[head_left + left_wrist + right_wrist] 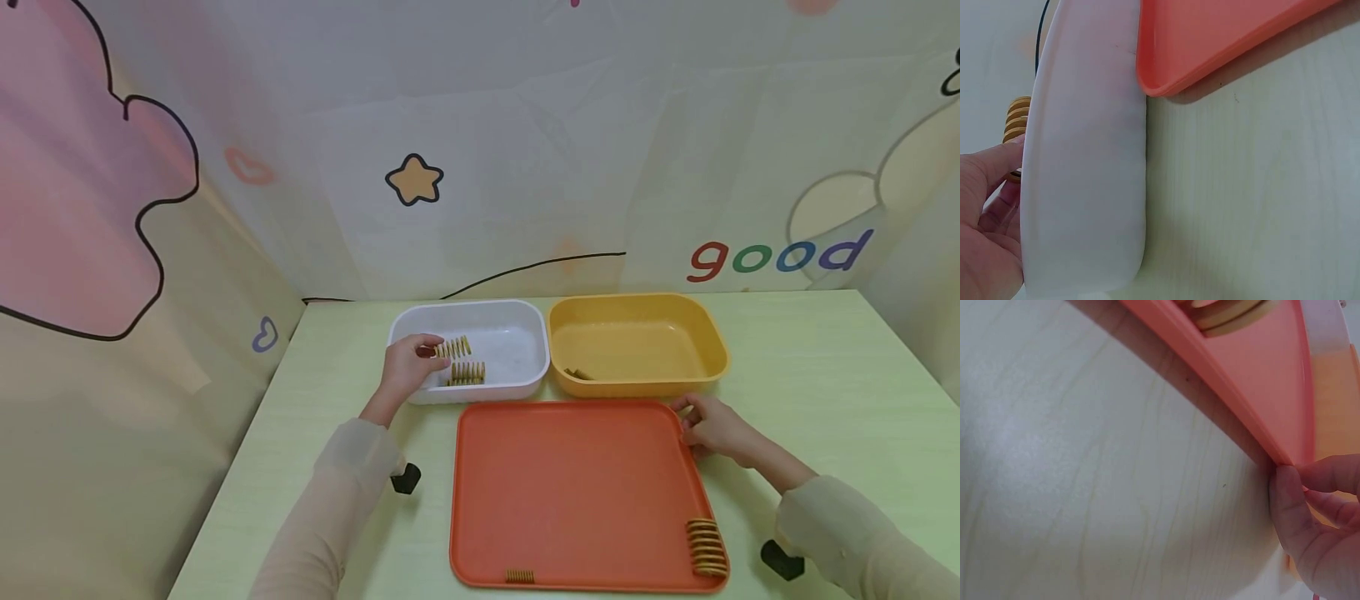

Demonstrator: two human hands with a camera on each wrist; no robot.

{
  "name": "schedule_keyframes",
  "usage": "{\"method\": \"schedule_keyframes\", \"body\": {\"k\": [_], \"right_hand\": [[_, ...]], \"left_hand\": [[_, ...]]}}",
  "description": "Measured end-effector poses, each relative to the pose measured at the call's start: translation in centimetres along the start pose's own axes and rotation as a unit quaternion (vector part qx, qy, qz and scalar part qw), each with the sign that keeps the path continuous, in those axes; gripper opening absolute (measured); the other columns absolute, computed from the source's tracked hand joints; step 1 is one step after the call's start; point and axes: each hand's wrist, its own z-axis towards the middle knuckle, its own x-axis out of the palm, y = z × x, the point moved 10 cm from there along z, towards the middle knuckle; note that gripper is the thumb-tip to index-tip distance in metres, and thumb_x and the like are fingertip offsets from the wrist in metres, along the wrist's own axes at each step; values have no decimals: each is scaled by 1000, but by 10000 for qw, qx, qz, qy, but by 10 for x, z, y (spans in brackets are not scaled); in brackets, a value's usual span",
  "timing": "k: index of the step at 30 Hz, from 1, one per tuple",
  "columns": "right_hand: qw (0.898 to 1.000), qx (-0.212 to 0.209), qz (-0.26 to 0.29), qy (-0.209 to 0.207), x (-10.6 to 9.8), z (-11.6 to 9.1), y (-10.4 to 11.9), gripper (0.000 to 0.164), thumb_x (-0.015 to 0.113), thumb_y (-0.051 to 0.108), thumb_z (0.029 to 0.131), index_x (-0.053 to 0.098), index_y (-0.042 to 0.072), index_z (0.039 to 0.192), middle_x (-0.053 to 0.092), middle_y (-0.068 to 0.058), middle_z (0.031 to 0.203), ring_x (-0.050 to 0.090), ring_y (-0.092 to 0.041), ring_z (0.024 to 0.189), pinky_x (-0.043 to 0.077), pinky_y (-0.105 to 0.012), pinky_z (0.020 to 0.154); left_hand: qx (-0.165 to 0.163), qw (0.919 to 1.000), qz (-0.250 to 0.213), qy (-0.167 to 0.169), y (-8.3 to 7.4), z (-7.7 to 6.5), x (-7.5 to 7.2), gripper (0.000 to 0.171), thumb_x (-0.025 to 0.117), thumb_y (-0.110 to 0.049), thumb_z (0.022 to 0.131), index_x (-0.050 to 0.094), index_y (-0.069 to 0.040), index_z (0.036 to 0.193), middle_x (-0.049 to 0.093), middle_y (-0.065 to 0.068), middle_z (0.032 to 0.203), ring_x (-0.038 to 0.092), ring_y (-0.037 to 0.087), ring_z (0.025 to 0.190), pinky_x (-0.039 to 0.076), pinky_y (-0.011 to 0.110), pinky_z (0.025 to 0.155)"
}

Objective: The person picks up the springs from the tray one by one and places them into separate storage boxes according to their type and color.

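In the head view my left hand (405,365) reaches over the near left side of a white bin (517,354). Thumb and fingers pinch a gold coil spring (454,347), held above the bin floor. Below it more coil springs (467,372) lie in the bin. The left wrist view shows the ribbed end of the held coil spring (1016,119) past the bin's wall, which hides part of the fingers. My right hand (716,429) pinches the rim of an orange tray (570,492) at its far right corner, thumb and fingers on either side in the right wrist view.
A larger ribbed gold coil (707,547) lies along the tray's right edge, a small one (520,576) at its near edge. Beside the white bin stands a yellow bin (637,387) with a small gold piece (577,374) inside. A printed curtain (487,150) hangs behind the table (810,375).
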Motion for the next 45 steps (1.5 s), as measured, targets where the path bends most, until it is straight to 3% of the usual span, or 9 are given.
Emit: {"method": "schedule_keyframes", "body": {"k": [27, 45], "right_hand": [[10000, -57, 31, -59, -1, 0, -1, 40, 49, -8, 73, 39, -14, 112, 46, -10, 78, 49, -16, 60, 50, -29, 52], [10000, -29, 66, -26, -2, 0, -1, 40, 49, -7, 74, 39, -13, 112, 46, -10, 78, 49, -16, 60, 50, -30, 52]], "left_hand": [[37, 9997, 256, -17, 2, 19, 3, 35, 73, -13, 68, 65, -4, 101, 66, 13, 95, 63, 24, 87, 49, 33, 78], [-198, 9993, 242, 226, 5, 23, 13, 33, 72, -11, 70, 64, -2, 101, 65, 14, 98, 61, 25, 90, 49, 33, 77]]}}
